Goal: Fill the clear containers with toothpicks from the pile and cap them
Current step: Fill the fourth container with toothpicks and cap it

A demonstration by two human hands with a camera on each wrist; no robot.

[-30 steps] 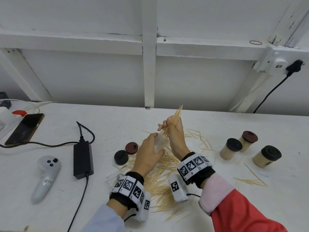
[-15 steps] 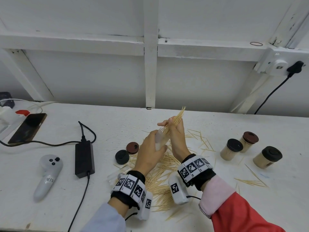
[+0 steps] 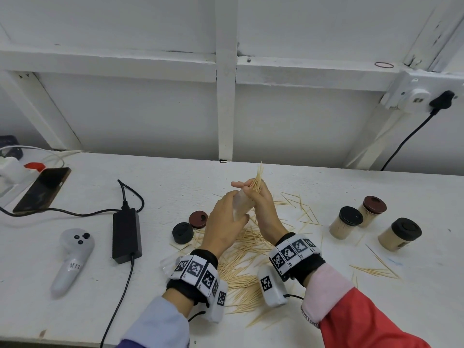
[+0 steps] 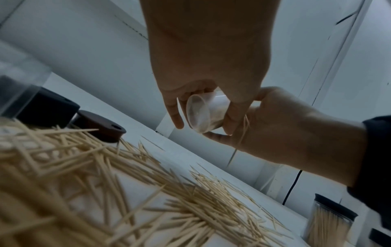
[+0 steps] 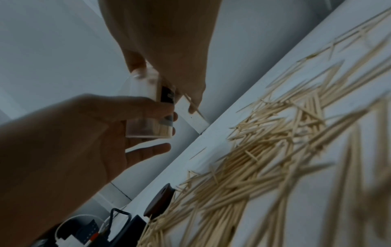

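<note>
Above the toothpick pile (image 3: 241,262), my left hand (image 3: 236,209) holds a clear container (image 3: 241,206) tilted, fingers curled round it; its base shows in the left wrist view (image 4: 201,115). My right hand (image 3: 251,190) grips a bundle of toothpicks (image 3: 257,177) at the container's mouth, tips sticking up. Some toothpicks lie inside the container (image 5: 152,123). Two loose caps, black (image 3: 182,232) and brown (image 3: 198,219), sit left of the pile. Three filled, capped containers (image 3: 346,223) (image 3: 372,211) (image 3: 399,234) stand at the right.
A white controller (image 3: 72,259), black power adapter (image 3: 126,234) with cable, and phone (image 3: 42,189) lie to the left. Loose toothpicks (image 3: 376,270) are scattered at the right. A plugged wall socket (image 3: 416,95) is on the back wall.
The bundle in my right hand has turned more upright at the container's mouth. Both hands stay in about the same place above the pile.
</note>
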